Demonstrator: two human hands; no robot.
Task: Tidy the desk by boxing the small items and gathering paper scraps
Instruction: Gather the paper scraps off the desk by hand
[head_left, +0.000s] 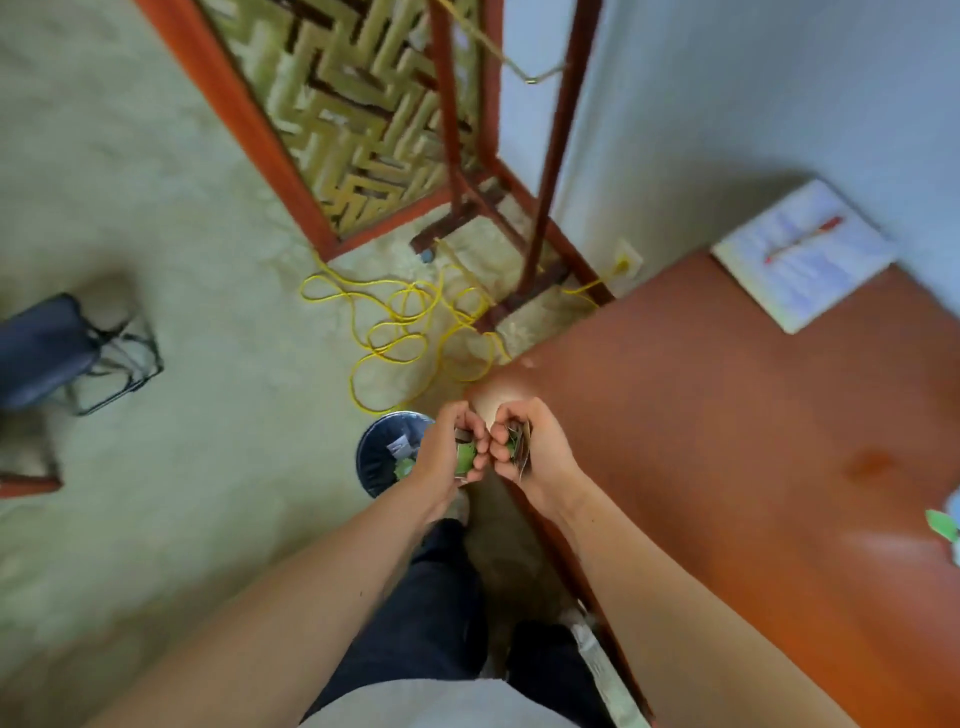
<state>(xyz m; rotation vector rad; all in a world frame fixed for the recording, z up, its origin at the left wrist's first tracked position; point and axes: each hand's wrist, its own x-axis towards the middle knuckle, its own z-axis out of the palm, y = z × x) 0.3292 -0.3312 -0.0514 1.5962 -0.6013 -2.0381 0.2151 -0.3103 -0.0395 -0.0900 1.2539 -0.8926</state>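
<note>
My left hand (447, 447) grips green and white paper scraps (465, 457), its fingers curled round them. My right hand (524, 449) holds another bunch of scraps (519, 441), knuckles touching the left hand. Both hands hover by the desk's near left corner, just right of a round black waste bin (379, 452) on the floor. A few paper pieces lie inside the bin. The brown wooden desk (727, 441) stretches to the right. A green scrap (941, 525) lies at its right edge.
An open notebook (802, 254) with a red pen (805, 236) lies at the desk's far corner. Yellow cable (395, 332) is tangled on the floor near a red wooden screen (291, 156). A dark folding stool (47, 348) stands at the left. My legs stand below.
</note>
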